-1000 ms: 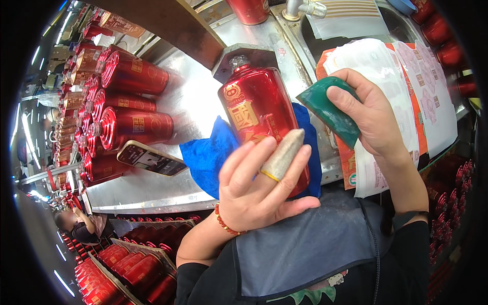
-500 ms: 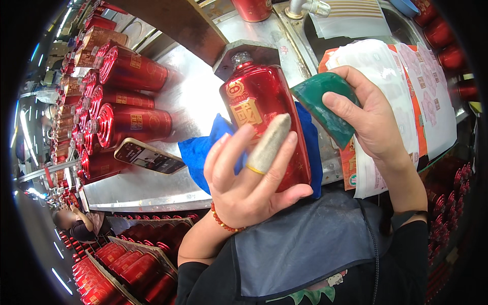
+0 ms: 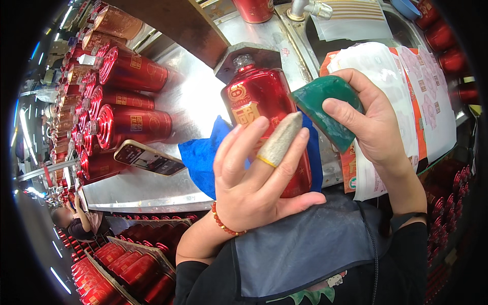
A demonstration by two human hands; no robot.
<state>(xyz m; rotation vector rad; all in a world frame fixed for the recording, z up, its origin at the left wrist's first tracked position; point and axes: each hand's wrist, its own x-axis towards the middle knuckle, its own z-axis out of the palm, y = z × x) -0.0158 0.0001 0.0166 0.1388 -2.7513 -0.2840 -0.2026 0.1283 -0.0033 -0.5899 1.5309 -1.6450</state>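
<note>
A shiny red bottle with gold lettering and a clear neck lies on a blue cloth, its neck toward a dark block on the metal bench. Over its lower part is my left hand, fingers spread and nothing held. One of its fingers wears a pale cloth finger cover with a yellow band. Whether that hand touches the bottle, I cannot tell. To the right of the bottle, my right hand pinches a flat green scraper between thumb and fingers, its edge close to the bottle's side.
Several red bottles stand at the left, by a phone. Printed sheets are stacked at the right, below a sink with a tap. Crates of red bottles fill the lower left, near another person.
My left hand has shifted a little to the right across the bottle, its fingers straighter. My right hand and the green scraper have moved slightly.
</note>
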